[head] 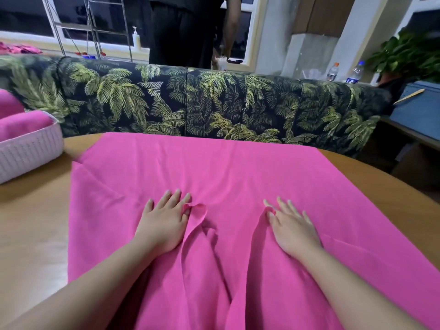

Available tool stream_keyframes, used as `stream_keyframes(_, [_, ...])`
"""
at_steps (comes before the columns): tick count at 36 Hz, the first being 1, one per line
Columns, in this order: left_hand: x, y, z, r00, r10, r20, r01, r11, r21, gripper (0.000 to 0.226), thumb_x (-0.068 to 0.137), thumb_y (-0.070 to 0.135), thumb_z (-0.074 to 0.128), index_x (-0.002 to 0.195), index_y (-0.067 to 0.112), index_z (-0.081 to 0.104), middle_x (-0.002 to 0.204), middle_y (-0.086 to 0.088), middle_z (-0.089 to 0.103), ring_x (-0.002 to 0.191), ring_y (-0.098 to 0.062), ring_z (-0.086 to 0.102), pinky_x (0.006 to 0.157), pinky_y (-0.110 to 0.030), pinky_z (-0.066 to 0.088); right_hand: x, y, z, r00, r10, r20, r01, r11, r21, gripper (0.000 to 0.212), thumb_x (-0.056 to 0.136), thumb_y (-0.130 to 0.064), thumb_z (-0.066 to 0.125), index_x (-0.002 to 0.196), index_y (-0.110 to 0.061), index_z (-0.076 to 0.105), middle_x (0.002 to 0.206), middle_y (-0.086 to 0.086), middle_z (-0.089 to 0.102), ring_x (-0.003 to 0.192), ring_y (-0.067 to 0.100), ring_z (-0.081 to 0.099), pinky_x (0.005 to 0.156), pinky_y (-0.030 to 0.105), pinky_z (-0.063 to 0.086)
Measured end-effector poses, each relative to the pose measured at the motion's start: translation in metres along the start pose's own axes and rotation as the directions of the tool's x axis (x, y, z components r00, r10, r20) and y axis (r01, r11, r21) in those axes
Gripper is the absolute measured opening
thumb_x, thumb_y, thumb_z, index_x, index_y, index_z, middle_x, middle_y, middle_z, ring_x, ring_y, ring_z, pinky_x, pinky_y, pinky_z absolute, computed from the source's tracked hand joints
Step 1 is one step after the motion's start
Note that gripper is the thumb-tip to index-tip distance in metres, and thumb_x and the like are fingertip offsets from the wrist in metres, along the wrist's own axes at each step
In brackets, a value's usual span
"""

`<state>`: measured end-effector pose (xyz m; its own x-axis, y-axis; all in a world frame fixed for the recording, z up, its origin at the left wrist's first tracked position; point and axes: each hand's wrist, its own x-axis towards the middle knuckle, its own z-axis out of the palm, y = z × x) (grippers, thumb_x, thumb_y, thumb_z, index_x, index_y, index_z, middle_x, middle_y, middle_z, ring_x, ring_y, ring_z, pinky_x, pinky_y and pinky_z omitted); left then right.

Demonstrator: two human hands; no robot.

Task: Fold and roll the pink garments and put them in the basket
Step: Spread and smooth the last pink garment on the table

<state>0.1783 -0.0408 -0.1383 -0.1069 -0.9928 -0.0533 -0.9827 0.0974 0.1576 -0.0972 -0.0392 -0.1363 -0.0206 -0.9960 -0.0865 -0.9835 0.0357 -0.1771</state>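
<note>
From the head camera, looking down: a big pink garment (226, 177) is spread flat across the wooden table (33, 210), its far edge reaching the table's back rim and its near part running off the bottom of the picture. Both hands are down on it, side by side, near the middle of the cloth.

The left hand (164, 222) lies palm down, fingers stretched forward and flat, while the thumb and forefinger nip a small raised fold of the cloth at the hand's inner side. From that pinch a ridge of fabric runs back toward the person.

The right hand (292, 227) mirrors it: fingers long and spread on the cloth, thumb and forefinger pinching a little peak of fabric at its inner side, with a second ridge trailing back from there. Between the 2 ridges the cloth dips into a shallow trough.

Off to the left, the white woven basket (31, 153) sits on the table, just beside the garment's left corner but apart from it. It already has a rolled pink garment (21, 125) lying in it.

Behind the table runs a sofa (214, 106) in a palm-leaf print. Beyond it a person in black (185, 32) stands by the window, and 2 plastic bottles (342, 72) stand to the right near a green plant (404, 53).
</note>
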Motion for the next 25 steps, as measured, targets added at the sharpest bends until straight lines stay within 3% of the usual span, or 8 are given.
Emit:
stream_keyframes(2, [-0.027, 0.003, 0.002, 1.000, 0.013, 0.002, -0.013, 1.000, -0.001, 0.054, 0.100, 0.044, 0.002, 0.153, 0.032, -0.001, 0.161, 0.006, -0.005, 0.148, -0.015, -0.007, 0.119, -0.045, 0.003, -0.026, 0.002, 0.001, 1.000, -0.001, 0.008, 0.001, 1.000, 0.005, 0.045, 0.104, -0.042, 0.011, 0.149, -0.046, 0.006, 0.161, -0.010, -0.002, 0.148, 0.014, -0.004, 0.119, 0.043, 0.000])
stream_keyframes(5, [-0.061, 0.007, 0.003, 0.999, 0.041, 0.020, -0.041, 0.999, 0.018, 0.091, 0.068, 0.054, -0.025, 0.153, 0.032, -0.003, 0.161, 0.006, -0.006, 0.148, -0.015, -0.007, 0.118, -0.044, 0.004, -0.061, 0.004, 0.002, 1.000, 0.008, 0.013, -0.008, 1.000, 0.019, 0.046, 0.104, -0.043, 0.011, 0.149, -0.046, 0.007, 0.161, -0.009, -0.002, 0.148, 0.014, -0.004, 0.120, 0.043, 0.001])
stream_keyframes(7, [-0.079, 0.008, 0.004, 0.999, 0.032, 0.024, -0.033, 0.999, 0.023, 0.100, 0.058, 0.052, -0.029, 0.153, 0.033, -0.002, 0.161, 0.007, -0.006, 0.148, -0.015, -0.006, 0.118, -0.043, 0.004, -0.081, 0.004, 0.003, 1.000, 0.017, 0.018, -0.017, 1.000, 0.019, 0.046, 0.104, -0.043, 0.011, 0.150, -0.046, 0.007, 0.161, -0.010, -0.002, 0.148, 0.014, -0.004, 0.120, 0.042, 0.001])
stream_keyframes(14, [-0.131, 0.012, 0.007, 0.998, 0.045, 0.046, -0.045, 0.999, -0.013, 0.092, 0.065, 0.057, -0.022, 0.152, 0.040, 0.006, 0.161, 0.011, -0.002, 0.148, -0.012, -0.005, 0.118, -0.041, 0.003, -0.136, 0.010, 0.011, 0.999, 0.021, 0.038, -0.022, 0.999, 0.034, 0.045, 0.103, -0.044, 0.014, 0.148, -0.049, 0.007, 0.161, -0.011, -0.003, 0.148, 0.011, -0.007, 0.119, 0.042, 0.000])
stream_keyframes(17, [-0.130, 0.007, -0.009, 0.997, 0.070, 0.040, -0.062, 0.982, -0.178, 0.070, 0.084, 0.053, -0.001, 0.148, 0.040, 0.024, 0.159, 0.006, 0.022, 0.146, -0.014, 0.018, 0.117, -0.035, 0.017, -0.141, 0.005, 0.003, 0.999, 0.016, -0.043, -0.008, 0.982, 0.187, 0.043, 0.104, -0.040, 0.023, 0.145, -0.048, 0.023, 0.158, -0.014, 0.016, 0.147, 0.007, 0.003, 0.120, 0.042, 0.004])
stream_keyframes(20, [-0.115, -0.001, -0.036, 0.970, 0.201, -0.139, -0.243, 0.856, -0.457, 0.064, 0.078, 0.030, 0.021, 0.138, 0.028, 0.043, 0.131, -0.007, 0.059, 0.123, -0.024, 0.055, 0.104, -0.024, 0.036, -0.132, -0.009, -0.021, 0.961, -0.016, -0.276, 0.125, 0.917, 0.379, 0.039, 0.103, -0.031, 0.030, 0.138, -0.048, 0.031, 0.150, -0.022, 0.025, 0.143, -0.001, 0.009, 0.121, 0.036, 0.008])
stream_keyframes(23, [-0.082, 0.002, -0.073, 0.927, 0.135, -0.349, -0.320, 0.773, -0.549, 0.058, 0.071, 0.012, 0.029, 0.117, 0.017, 0.064, 0.085, -0.004, 0.070, 0.099, -0.035, 0.063, 0.093, -0.034, 0.046, -0.102, -0.027, -0.059, 0.874, 0.036, -0.485, 0.267, 0.798, 0.540, 0.037, 0.103, -0.029, 0.032, 0.137, -0.038, 0.042, 0.145, -0.019, 0.033, 0.143, 0.004, 0.021, 0.118, 0.026, 0.014])
stream_keyframes(25, [-0.050, 0.017, -0.107, 0.869, 0.009, -0.495, -0.342, 0.734, -0.587, 0.054, 0.078, 0.012, 0.028, 0.116, 0.004, 0.066, 0.102, -0.006, 0.069, 0.107, -0.027, 0.060, 0.095, -0.030, 0.044, -0.065, -0.035, -0.087, 0.817, 0.089, -0.570, 0.322, 0.750, 0.578, 0.039, 0.104, -0.029, 0.031, 0.139, -0.026, 0.048, 0.147, -0.009, 0.041, 0.142, 0.010, 0.029, 0.117, 0.028, 0.020])
